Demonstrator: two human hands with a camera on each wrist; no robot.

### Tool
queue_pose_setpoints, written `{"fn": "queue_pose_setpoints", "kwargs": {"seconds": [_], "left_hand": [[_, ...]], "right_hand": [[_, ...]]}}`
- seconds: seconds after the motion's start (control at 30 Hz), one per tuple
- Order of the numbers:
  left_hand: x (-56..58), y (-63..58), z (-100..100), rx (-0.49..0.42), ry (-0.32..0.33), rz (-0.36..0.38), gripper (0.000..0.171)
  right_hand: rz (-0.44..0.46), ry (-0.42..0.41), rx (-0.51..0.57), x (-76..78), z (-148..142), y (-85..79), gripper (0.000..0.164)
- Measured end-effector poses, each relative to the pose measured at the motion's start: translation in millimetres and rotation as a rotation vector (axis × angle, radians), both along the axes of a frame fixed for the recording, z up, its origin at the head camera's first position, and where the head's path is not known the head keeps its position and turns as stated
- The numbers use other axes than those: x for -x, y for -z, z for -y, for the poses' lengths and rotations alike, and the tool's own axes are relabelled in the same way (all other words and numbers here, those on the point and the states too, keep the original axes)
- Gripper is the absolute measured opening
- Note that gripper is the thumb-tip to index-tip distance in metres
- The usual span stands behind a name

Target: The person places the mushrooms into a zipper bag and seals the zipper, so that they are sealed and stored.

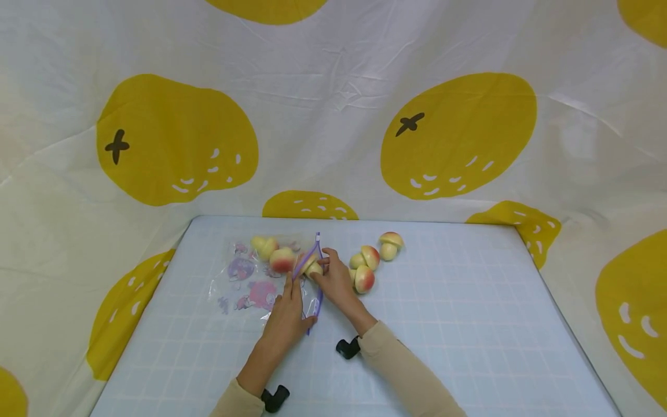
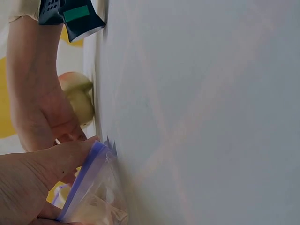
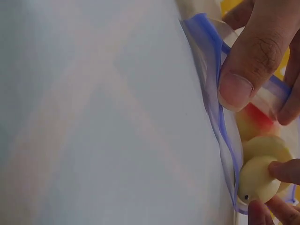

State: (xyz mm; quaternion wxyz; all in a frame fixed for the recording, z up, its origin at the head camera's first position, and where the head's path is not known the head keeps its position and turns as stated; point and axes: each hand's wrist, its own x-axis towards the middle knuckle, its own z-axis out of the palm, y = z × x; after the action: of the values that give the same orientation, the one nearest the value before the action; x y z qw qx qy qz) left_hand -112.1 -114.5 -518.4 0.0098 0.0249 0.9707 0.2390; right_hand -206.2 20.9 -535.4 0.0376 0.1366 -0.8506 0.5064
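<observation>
A clear zip bag (image 1: 219,284) with purple zip edges and printed pink and purple figures lies on the table. My left hand (image 1: 283,318) is at its mouth, the fingers along one lip and the thumb spread to the other, so the mouth gapes. My right hand (image 1: 339,284) pinches a pale toy mushroom (image 3: 262,180) by its stem, inside the bag's mouth. Further in, the bag holds a yellow toy mushroom (image 1: 264,247) and a red-tinged one (image 1: 283,260). In the left wrist view, the left thumb (image 2: 70,159) lies against the purple zip edge.
To the right of the right hand lie several more toy mushrooms (image 1: 370,258) with red-tinged caps, one (image 1: 391,245) further back. The table (image 1: 469,336) has a pale checked cover. Behind it hangs a white cloth (image 1: 323,116) with large yellow fruit shapes.
</observation>
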Motion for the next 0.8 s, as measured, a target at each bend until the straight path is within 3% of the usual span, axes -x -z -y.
{"fn": "queue_pose_setpoints", "kwargs": {"seconds": [0.3, 0.6, 0.8], "left_hand": [[-0.4, 0.1, 0, -0.005, 0.007, -0.008, 0.11], [-0.6, -1.2, -1, 0.0, 0.008, -0.002, 0.108], [-0.5, -2.1, 0, -0.005, 0.005, -0.001, 0.107]], "right_hand": [[0.027, 0.04, 0.083, -1.0, 8, 0.0, 0.059], [0.064, -0.055, 0.218, -3.2, 7, 3.3, 0.052], [0.061, -0.087, 0.247, -10.4, -1, -8.2, 0.049]]}}
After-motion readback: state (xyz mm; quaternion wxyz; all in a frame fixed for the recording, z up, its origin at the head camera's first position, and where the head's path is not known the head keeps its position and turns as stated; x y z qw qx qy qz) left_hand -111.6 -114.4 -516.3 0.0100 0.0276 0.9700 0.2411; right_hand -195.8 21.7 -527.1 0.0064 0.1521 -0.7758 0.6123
